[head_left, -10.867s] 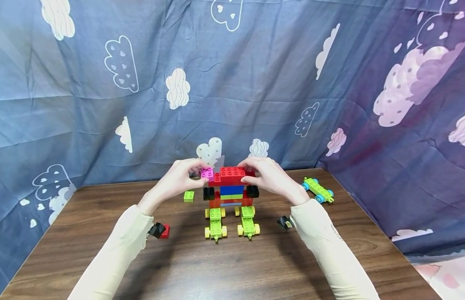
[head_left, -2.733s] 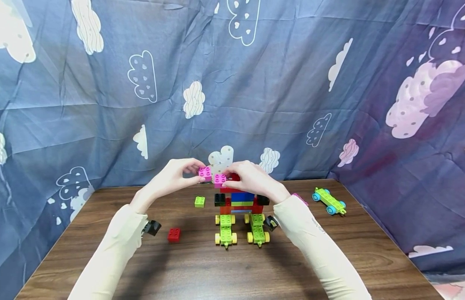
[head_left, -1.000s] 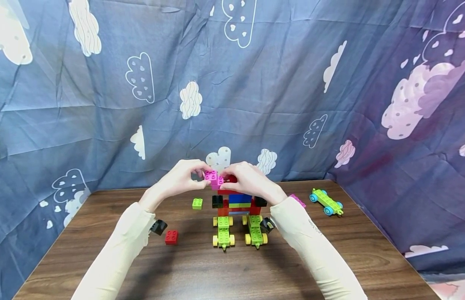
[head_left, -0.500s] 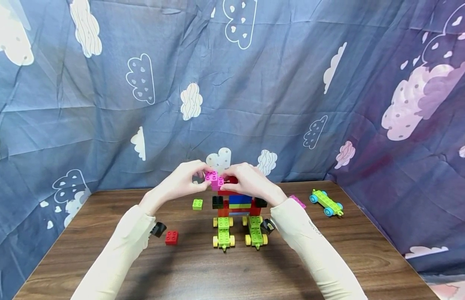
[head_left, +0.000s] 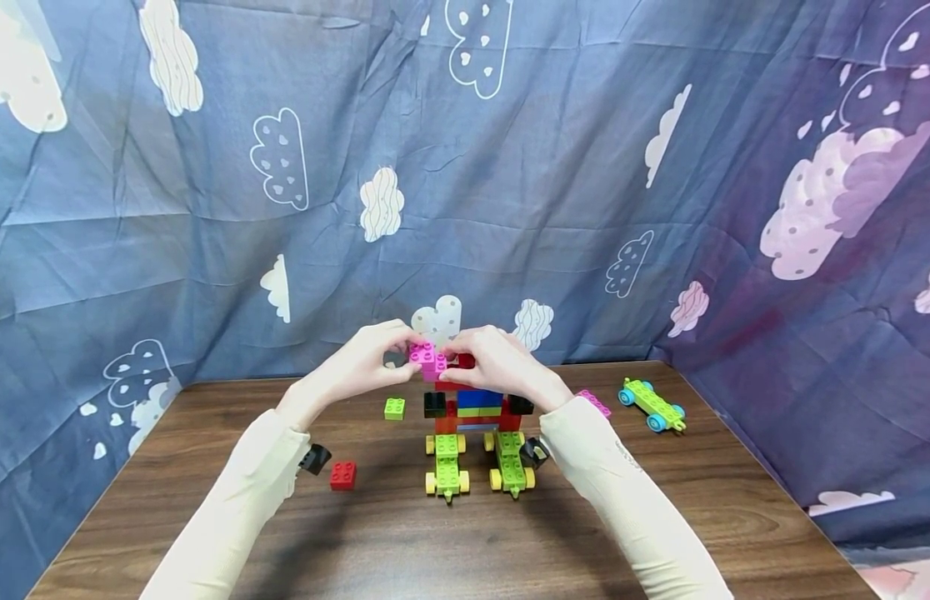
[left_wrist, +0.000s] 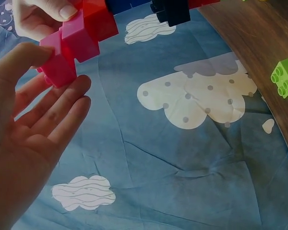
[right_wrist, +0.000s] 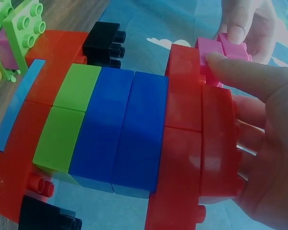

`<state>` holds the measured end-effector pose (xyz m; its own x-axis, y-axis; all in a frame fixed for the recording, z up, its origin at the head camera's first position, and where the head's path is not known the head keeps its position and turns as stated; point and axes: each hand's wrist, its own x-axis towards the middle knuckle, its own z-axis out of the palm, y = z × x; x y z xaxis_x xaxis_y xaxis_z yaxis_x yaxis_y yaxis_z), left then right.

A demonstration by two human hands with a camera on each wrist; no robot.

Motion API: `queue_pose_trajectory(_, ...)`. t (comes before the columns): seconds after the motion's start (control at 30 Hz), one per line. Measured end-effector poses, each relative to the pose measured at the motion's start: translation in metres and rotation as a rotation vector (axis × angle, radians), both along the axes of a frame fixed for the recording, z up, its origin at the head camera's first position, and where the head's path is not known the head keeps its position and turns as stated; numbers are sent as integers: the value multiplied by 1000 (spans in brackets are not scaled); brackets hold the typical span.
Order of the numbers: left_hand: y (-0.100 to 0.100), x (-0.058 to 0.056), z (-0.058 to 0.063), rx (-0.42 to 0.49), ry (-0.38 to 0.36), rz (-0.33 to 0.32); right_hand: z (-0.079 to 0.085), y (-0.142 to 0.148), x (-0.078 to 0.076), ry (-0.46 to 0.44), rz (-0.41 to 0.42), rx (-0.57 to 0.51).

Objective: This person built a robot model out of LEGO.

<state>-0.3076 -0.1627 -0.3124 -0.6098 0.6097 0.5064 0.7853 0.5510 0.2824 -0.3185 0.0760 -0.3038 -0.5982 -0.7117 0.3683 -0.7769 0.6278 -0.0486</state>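
Observation:
In the head view my left hand [head_left: 375, 354] pinches a pink brick [head_left: 421, 352] between thumb and fingers. This brick sits offset on top of a second pink brick [head_left: 439, 367], at the upper left end of a block figure. My right hand [head_left: 495, 358] pinches that second brick; in the right wrist view its thumb presses on the pink brick [right_wrist: 210, 50] while the other fingers lie behind the red bricks [right_wrist: 218, 139]. The figure has a blue body [head_left: 480, 398], black side bricks [head_left: 435, 405] and green wheeled bases [head_left: 447, 467] with yellow wheels.
A red brick [head_left: 343, 476] and a lime green brick [head_left: 394, 408] lie on the wooden table [head_left: 405, 550] to the left. At right are a pink piece [head_left: 594, 403], partly behind the sleeve, and a green car base [head_left: 652, 404] with blue wheels. Cloud-patterned cloth hangs behind.
Earlier the left hand held a pink brick at the figure's end; then each hand held a pink brick, apart. The left one moved right onto the other. Over the last second, hands stay nearly still.

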Motion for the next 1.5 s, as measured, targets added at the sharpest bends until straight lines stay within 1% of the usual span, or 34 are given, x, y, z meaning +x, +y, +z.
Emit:
queue_pose_trajectory(0.2, 0, -1, 0, -2, 1, -21, -2, 1, -1, -3, 8, -13)
queue_pose_trajectory(0.43, 0, 1, -1, 2, -8, 4, -2, 1, -1, 1, -2, -11)
queue_pose_trajectory(0.6, 1, 1, -1, -5, -3, 8, -3, 2, -1, 5, 10, -16)
queue_pose_trajectory(0.8, 3, 4, 0, -6, -22, 9, -3, 1, -1, -4, 3, -14)
queue_pose_trajectory(1.1, -1, 3, -6, 1, -10, -6, -4, 1, -2, -10, -14, -9)
queue_pose_trajectory(1.3, 0, 2, -6, -10, 61, -25, -3, 1, -1, 10, -6, -7)
queue_pose_trajectory(1.5, 4, 4, -3, -56, 168, -27, -1, 2, 1, 9, -9, -14)
